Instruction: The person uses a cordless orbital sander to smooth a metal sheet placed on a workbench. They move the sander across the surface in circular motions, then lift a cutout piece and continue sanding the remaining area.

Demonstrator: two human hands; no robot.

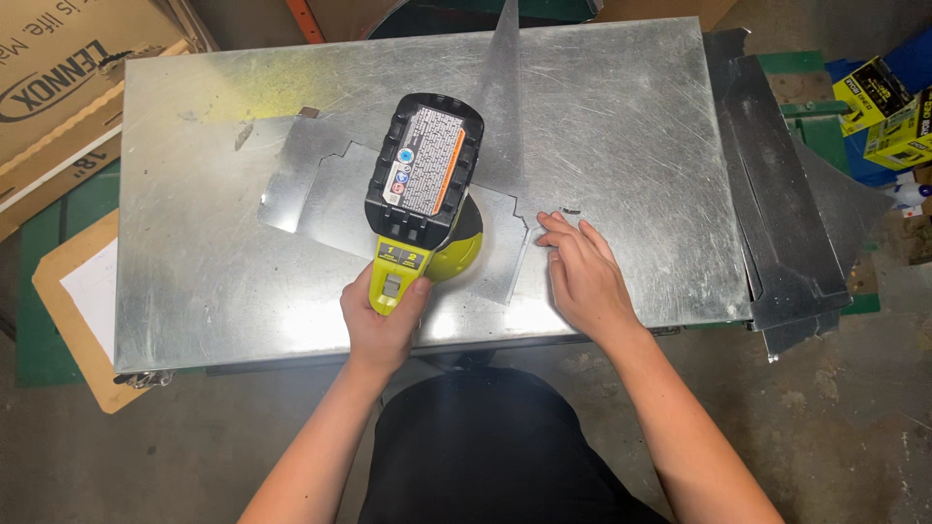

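My left hand (382,325) grips the handle of a lime-green cordless power tool (424,254) whose black battery pack (425,165) faces up at me. The tool's head rests on a cut piece of sheet metal with notched edges (330,194), lying on a large galvanised metal sheet (621,146) that serves as the work surface. My right hand (581,277) lies flat, fingers together, on the large sheet just right of the cut piece's notched edge. A narrow pointed metal strip (503,87) stands up behind the tool.
Dark folded sheet-metal pieces (777,223) are stacked at the right edge. Cardboard boxes (58,87) sit at the left, with flat cardboard (78,291) on a green base. Yellow tool boxes (883,107) stand far right. Concrete floor (854,417) lies below.
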